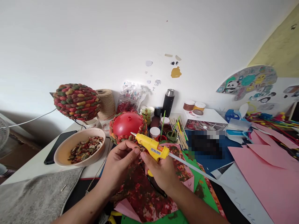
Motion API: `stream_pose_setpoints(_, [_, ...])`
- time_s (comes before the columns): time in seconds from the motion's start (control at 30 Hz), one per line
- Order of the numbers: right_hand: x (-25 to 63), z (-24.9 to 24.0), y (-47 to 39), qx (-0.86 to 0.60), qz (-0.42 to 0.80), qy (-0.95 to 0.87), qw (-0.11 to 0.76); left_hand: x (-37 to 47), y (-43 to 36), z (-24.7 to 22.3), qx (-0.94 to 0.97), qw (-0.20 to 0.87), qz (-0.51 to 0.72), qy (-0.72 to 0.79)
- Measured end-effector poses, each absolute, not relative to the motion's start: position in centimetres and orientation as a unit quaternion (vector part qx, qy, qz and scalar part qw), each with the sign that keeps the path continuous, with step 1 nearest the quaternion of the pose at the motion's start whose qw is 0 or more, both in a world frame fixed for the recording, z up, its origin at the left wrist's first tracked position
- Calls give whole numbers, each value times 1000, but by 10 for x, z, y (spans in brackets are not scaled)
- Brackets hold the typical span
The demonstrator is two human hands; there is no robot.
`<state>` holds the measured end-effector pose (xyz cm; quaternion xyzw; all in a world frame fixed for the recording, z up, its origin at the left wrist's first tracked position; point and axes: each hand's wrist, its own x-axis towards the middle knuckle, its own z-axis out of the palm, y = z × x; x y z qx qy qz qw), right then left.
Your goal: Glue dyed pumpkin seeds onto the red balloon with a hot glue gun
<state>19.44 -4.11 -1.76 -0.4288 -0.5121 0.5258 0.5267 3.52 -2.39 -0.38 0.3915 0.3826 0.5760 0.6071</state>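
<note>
My right hand (pixel 162 174) is wrapped round a yellow hot glue gun (pixel 149 144), its nozzle pointing up and left and a long clear glue stick out of its back. My left hand (pixel 121 160) pinches a small painted peanut shell (pixel 140 149), mostly hidden by the fingers and close to my right thumb. Just beyond the nozzle rests a red balloon (pixel 128 123), ringed with glued-on painted shells. On the left, a beige bowl (pixel 61 153) holds several loose painted shells. Under my hands lies paint-stained pink paper (pixel 140 189).
A shell-covered ball (pixel 77 102) stands at the back left by a twine spool (pixel 106 104). Paint jars (pixel 154 132), a black thermos (pixel 169 102) and wooden sticks (pixel 178 129) line the back. Grey cloth (pixel 39 196) lies front left, pink sheets (pixel 263 174) at right.
</note>
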Motion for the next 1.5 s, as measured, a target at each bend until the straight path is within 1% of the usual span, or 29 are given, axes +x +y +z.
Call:
stream_pose_setpoints(0.3, [193,-18,-40,-421,540,-491,539,40,-28,-9,400,608,572,379])
stream_pose_setpoints(0.5, [196,-16,-38,-417,575,-483,512,38,-26,-11,417,591,576,381])
stream_pose_setpoints(0.73, [198,-12,-35,-367,631,-467,499,35,-23,-8,421,581,584,380])
stream_pose_setpoints(1.07, [201,-15,-35,-315,681,-441,493,37,-23,-5,385,614,575,379])
stream_pose_setpoints(1.4, [201,-10,-35,-311,700,-431,477,40,-22,-1,369,628,577,369])
stream_pose_setpoints(1.5, [200,-12,-34,-301,706,-421,483,40,-22,-1,362,630,579,369])
